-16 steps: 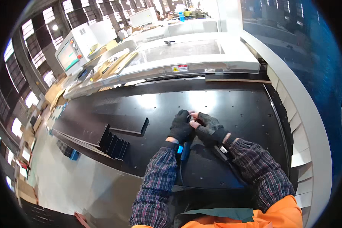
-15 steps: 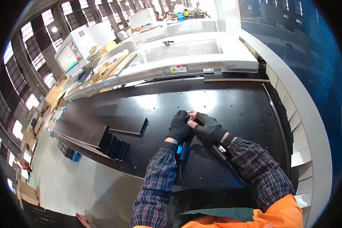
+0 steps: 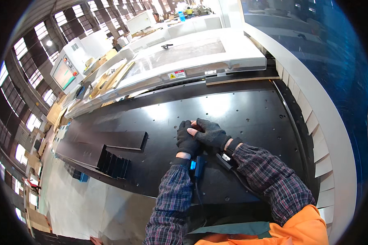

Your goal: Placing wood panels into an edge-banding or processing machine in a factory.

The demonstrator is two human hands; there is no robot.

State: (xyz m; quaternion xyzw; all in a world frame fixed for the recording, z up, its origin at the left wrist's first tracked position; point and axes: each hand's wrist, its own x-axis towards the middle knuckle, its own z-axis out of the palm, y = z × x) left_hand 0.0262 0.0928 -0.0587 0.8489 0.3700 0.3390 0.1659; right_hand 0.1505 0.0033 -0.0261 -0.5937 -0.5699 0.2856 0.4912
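Observation:
Over the black machine table, my left hand and my right hand are pressed together, both in dark knit gloves with bare fingertips. My right hand lies partly across the left one's fingers, its thumb bent inward. The fingers of both are closed, and whatever is between them is hidden. A black strap rings each wrist; a small dark device with a cable hangs by the left one, and another black device by the right. Left of my hands, a dark flat board lies beside a stack of dark boards.
The black tabletop is dotted with small holes. Behind it stands a white machine cover with wooden strips at its left. A control panel is at far left. A white frame with a blue panel borders the right.
My view has shifted, so the table and machine appear farther left and turned slightly. The hands stay together; the right one has settled flatter over the left one's fingers.

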